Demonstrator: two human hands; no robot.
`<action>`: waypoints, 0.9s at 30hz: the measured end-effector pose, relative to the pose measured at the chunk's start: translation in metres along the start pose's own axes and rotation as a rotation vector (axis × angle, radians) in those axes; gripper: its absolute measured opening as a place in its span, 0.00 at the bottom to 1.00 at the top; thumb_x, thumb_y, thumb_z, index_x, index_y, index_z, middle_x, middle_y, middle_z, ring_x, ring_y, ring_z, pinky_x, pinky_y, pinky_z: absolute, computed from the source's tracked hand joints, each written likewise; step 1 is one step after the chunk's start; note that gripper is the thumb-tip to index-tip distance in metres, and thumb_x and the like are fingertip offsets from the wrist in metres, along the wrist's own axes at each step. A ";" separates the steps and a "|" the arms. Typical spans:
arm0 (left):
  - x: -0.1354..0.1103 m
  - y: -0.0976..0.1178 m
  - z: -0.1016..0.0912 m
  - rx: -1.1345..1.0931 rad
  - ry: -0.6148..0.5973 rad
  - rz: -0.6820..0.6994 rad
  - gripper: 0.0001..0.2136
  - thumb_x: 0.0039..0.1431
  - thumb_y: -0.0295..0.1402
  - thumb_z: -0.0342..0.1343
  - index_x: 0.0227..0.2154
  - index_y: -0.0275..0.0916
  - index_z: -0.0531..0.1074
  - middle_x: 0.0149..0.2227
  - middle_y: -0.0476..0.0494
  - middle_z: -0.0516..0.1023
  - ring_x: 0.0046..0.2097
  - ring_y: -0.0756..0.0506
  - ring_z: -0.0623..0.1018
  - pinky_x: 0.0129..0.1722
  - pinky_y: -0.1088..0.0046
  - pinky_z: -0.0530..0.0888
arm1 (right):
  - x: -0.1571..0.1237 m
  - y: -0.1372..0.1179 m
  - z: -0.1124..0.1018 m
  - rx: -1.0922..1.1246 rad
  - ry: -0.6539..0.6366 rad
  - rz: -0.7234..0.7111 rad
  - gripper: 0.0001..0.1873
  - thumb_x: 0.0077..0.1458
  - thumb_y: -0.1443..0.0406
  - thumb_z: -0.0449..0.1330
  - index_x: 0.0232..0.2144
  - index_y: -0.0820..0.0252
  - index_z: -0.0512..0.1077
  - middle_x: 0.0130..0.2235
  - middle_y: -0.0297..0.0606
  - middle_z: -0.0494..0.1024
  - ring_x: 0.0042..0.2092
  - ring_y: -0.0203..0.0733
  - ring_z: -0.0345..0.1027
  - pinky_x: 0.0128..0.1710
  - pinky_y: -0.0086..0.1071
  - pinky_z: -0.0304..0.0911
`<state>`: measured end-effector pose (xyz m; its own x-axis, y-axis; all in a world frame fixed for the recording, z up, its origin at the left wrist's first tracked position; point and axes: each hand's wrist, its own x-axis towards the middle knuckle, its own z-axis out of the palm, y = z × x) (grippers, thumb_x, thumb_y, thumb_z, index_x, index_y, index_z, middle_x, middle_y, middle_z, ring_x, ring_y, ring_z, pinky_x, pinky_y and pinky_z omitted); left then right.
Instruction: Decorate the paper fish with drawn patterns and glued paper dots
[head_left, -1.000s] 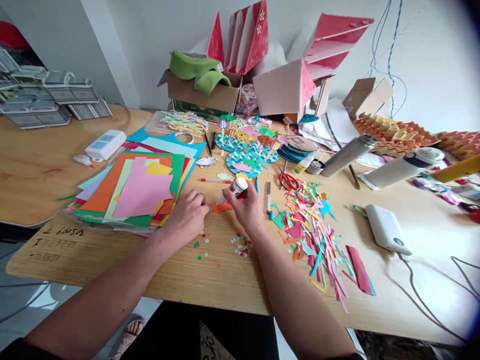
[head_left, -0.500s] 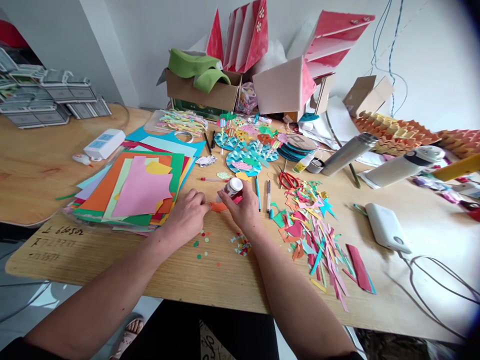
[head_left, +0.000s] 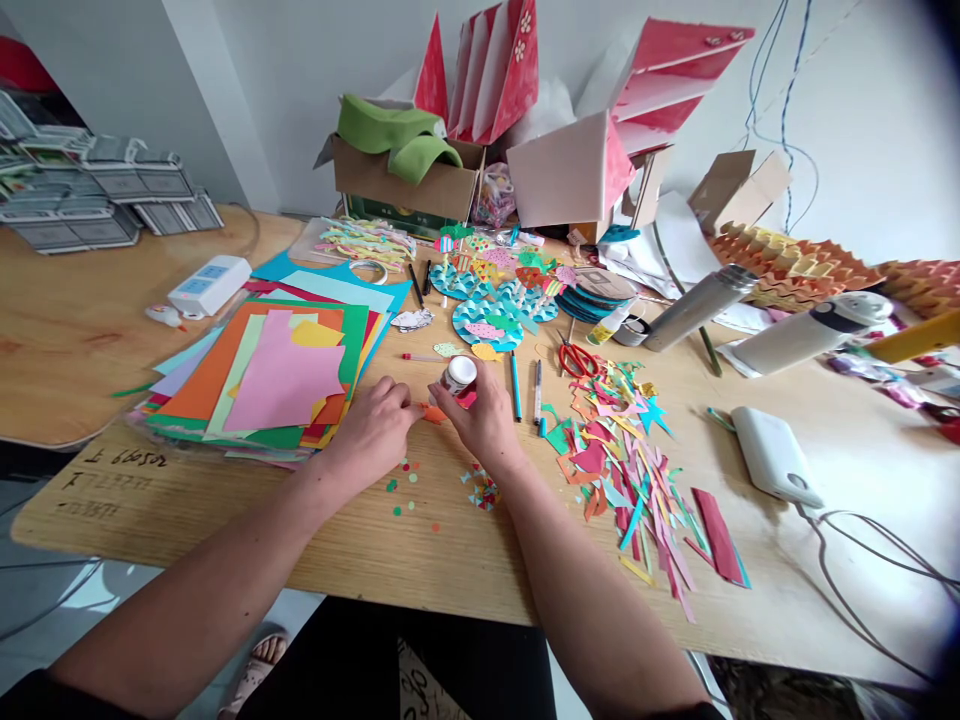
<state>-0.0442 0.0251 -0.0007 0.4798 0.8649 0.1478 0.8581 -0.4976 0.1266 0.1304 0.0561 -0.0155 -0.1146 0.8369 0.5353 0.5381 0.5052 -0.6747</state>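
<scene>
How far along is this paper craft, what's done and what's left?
Done, it seems: the wave-patterned paper discs with paper fish on them. In hand: the right hand holds a glue bottle over a small orange paper piece, which the left hand pinches. Apparently left: loose paper dots and the coloured paper stack.

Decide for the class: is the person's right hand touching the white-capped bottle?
Touching: the head view shows the right hand gripping the white-capped bottle, with its fingers against the bottle's side.
</scene>
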 end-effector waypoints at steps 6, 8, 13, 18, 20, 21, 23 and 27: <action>0.000 0.000 0.000 0.008 -0.006 0.003 0.22 0.56 0.17 0.47 0.47 0.39 0.79 0.39 0.37 0.75 0.47 0.38 0.69 0.49 0.60 0.70 | 0.000 0.002 0.000 0.014 -0.005 0.002 0.14 0.56 0.56 0.63 0.40 0.56 0.69 0.36 0.38 0.76 0.34 0.41 0.67 0.37 0.35 0.63; 0.000 -0.001 0.000 0.011 -0.011 0.004 0.21 0.56 0.17 0.47 0.46 0.39 0.79 0.39 0.37 0.75 0.47 0.38 0.69 0.49 0.60 0.70 | 0.000 0.003 0.000 0.029 0.002 0.015 0.14 0.56 0.55 0.63 0.40 0.55 0.68 0.35 0.37 0.76 0.34 0.41 0.67 0.37 0.35 0.63; -0.001 0.000 -0.002 0.022 -0.033 -0.002 0.19 0.57 0.18 0.47 0.43 0.37 0.80 0.39 0.36 0.75 0.47 0.38 0.69 0.50 0.60 0.70 | 0.000 0.002 -0.001 0.045 0.035 0.018 0.15 0.56 0.54 0.63 0.40 0.56 0.68 0.35 0.37 0.75 0.33 0.40 0.66 0.36 0.35 0.63; -0.002 0.000 -0.004 0.012 -0.041 -0.009 0.20 0.56 0.18 0.47 0.45 0.37 0.79 0.39 0.36 0.74 0.47 0.38 0.69 0.50 0.60 0.70 | 0.001 0.002 0.001 0.018 -0.002 0.008 0.13 0.56 0.56 0.63 0.39 0.56 0.68 0.34 0.36 0.74 0.33 0.40 0.65 0.35 0.34 0.61; -0.002 0.001 -0.004 0.015 -0.035 -0.010 0.20 0.57 0.18 0.47 0.45 0.37 0.80 0.38 0.36 0.74 0.46 0.38 0.69 0.49 0.60 0.70 | 0.001 0.002 0.001 0.016 -0.006 0.013 0.13 0.56 0.56 0.63 0.38 0.56 0.68 0.34 0.36 0.74 0.33 0.40 0.65 0.35 0.34 0.61; -0.002 0.001 -0.004 0.016 -0.033 -0.010 0.20 0.57 0.18 0.47 0.44 0.38 0.80 0.38 0.36 0.74 0.46 0.38 0.69 0.49 0.60 0.70 | 0.001 0.002 0.001 0.024 -0.002 0.019 0.13 0.56 0.56 0.63 0.38 0.56 0.68 0.34 0.36 0.75 0.33 0.40 0.65 0.35 0.34 0.61; -0.001 0.000 -0.004 0.012 -0.028 -0.008 0.20 0.56 0.18 0.47 0.44 0.38 0.80 0.38 0.36 0.75 0.46 0.38 0.69 0.49 0.60 0.71 | 0.001 0.001 0.001 0.053 0.013 0.036 0.14 0.55 0.55 0.63 0.39 0.56 0.68 0.34 0.36 0.75 0.33 0.40 0.65 0.36 0.35 0.62; -0.001 0.000 -0.003 0.001 -0.034 -0.008 0.20 0.56 0.17 0.47 0.44 0.37 0.80 0.38 0.36 0.74 0.47 0.38 0.69 0.49 0.60 0.70 | 0.002 -0.002 -0.002 0.099 0.047 0.090 0.14 0.55 0.54 0.62 0.39 0.55 0.67 0.34 0.36 0.76 0.33 0.40 0.66 0.36 0.35 0.63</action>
<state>-0.0454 0.0238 0.0022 0.4789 0.8705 0.1138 0.8621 -0.4908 0.1262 0.1305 0.0560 -0.0125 -0.0294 0.8700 0.4922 0.4591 0.4492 -0.7664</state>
